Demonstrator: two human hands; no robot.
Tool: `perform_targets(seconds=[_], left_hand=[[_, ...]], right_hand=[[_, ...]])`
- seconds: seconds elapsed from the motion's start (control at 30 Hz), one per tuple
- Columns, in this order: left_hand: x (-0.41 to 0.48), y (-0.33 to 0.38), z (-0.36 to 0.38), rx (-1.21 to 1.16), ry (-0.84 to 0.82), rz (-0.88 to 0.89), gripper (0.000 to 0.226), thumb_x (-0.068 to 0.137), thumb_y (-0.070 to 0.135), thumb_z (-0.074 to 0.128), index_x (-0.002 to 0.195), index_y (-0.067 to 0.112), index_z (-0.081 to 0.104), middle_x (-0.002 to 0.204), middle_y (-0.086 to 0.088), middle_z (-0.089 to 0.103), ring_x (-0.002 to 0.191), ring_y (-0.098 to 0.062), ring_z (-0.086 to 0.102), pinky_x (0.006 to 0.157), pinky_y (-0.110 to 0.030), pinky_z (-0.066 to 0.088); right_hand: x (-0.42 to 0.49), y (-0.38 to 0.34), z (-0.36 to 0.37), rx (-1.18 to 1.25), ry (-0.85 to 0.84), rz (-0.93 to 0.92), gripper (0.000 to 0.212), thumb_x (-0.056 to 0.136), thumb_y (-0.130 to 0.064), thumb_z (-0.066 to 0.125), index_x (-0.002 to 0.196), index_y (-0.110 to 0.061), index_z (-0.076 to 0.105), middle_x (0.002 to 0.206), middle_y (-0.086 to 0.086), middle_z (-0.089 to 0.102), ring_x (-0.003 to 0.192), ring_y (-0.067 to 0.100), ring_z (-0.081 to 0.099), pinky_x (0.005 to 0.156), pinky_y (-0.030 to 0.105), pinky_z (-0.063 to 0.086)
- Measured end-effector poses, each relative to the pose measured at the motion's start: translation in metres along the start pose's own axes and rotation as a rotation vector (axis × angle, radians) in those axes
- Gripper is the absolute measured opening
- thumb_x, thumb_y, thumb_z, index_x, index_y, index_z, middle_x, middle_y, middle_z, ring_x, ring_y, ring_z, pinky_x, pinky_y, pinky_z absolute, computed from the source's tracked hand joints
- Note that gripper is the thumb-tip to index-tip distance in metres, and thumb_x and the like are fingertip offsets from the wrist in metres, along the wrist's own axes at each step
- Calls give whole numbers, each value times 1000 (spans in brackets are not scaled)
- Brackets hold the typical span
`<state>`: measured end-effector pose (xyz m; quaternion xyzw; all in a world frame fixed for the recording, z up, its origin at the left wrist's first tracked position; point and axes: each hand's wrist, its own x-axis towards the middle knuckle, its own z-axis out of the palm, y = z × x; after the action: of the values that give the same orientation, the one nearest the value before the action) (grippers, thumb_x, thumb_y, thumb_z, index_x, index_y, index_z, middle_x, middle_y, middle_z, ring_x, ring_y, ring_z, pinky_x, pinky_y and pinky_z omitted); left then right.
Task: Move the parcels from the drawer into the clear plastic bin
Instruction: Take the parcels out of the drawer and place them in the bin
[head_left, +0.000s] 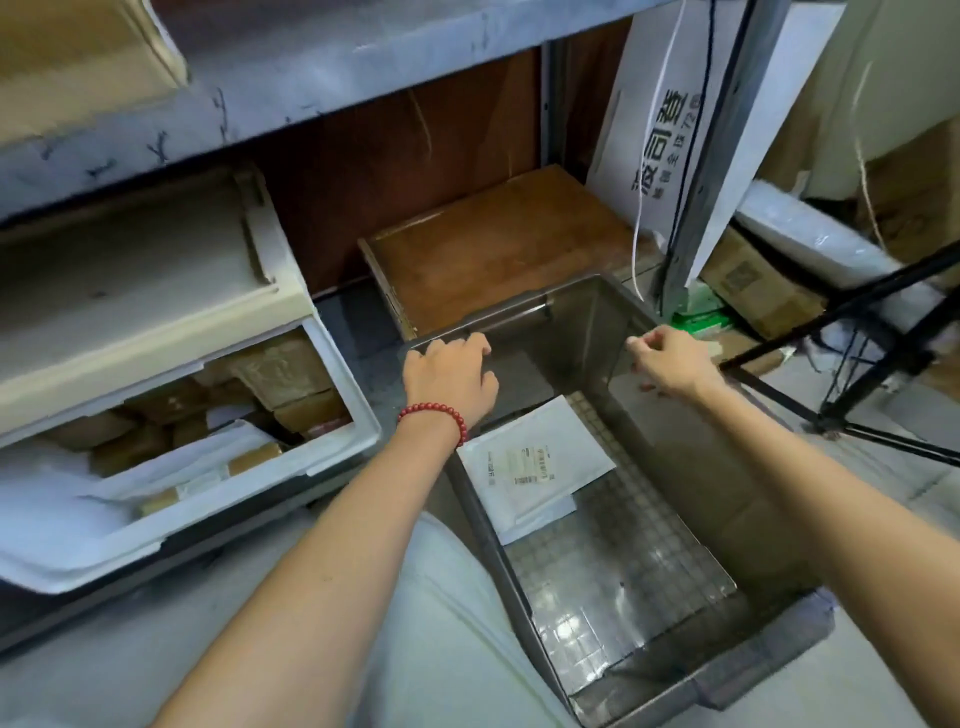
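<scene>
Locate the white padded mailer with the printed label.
Head view, centre: the white padded mailer lies flat on the floor of the clear plastic bin, by its left wall, just nearer the camera than the left hand.

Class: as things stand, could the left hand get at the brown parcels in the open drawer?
Probably yes. The drawer stands pulled open just to the left of the left hand, the brown parcels show at its open top, and nothing stands between hand and drawer.

Grey shelf (311, 62) above, brown board (498, 244), black tripod (857, 364) rt.
</scene>
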<state>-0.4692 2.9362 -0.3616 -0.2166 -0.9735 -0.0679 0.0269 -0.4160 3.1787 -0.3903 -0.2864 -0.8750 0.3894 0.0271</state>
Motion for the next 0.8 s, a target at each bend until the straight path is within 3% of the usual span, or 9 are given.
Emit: perform_targets(seconds=[0.07, 0.2, 0.33, 0.53, 0.7, 0.8], left_hand=[[-13, -22, -12, 24, 19, -47, 33, 93, 36, 46, 125, 27, 52, 117, 4, 64, 113, -23, 52, 91, -40, 38], [-48, -77, -37, 76, 53, -179, 30, 93, 36, 47, 121, 27, 53, 113, 1, 65, 109, -24, 55, 89, -39, 40], [-100, -148, -60, 80, 104, -318, 28, 94, 36, 47, 119, 26, 54, 112, 0, 65, 106, -23, 56, 89, -40, 43], [-191, -250, -78, 156, 115, -530, 31, 93, 35, 47, 121, 26, 53, 115, 1, 64, 105, -23, 56, 80, -34, 40], [-241, -294, -58, 160, 105, -694, 28, 91, 36, 48, 117, 27, 54, 111, 4, 65, 104, -22, 56, 76, -33, 38], [-253, -311, -35, 102, 38, -752, 32, 90, 38, 51, 120, 28, 53, 113, 3, 64, 107, -22, 55, 81, -33, 41]], right_hand=[[-12, -23, 23, 27, -37, -47, 26, 97, -39, 50, 77, -23, 53, 83, 6, 70, 70, 20, 67, 82, 44, 56], [-35, -77, 66, 10, -125, -164, 24, 96, -44, 50, 81, -26, 53, 78, -1, 66, 77, 20, 66, 84, 40, 55], [-66, -143, 112, -85, -204, -333, 24, 96, -44, 50, 95, -21, 55, 88, 1, 65, 75, 15, 61, 69, 27, 46], [-134, -229, 184, -138, -436, -529, 30, 98, -38, 49, 111, -12, 57, 103, 9, 66, 96, 28, 63, 90, 44, 52], [-172, -245, 246, -287, -504, -639, 18, 96, -40, 50, 92, -23, 54, 91, 3, 63, 86, 24, 59, 74, 33, 47], [-173, -233, 273, -384, -490, -644, 23, 96, -42, 49, 100, -22, 59, 92, 2, 60, 84, 22, 56, 69, 30, 41]])
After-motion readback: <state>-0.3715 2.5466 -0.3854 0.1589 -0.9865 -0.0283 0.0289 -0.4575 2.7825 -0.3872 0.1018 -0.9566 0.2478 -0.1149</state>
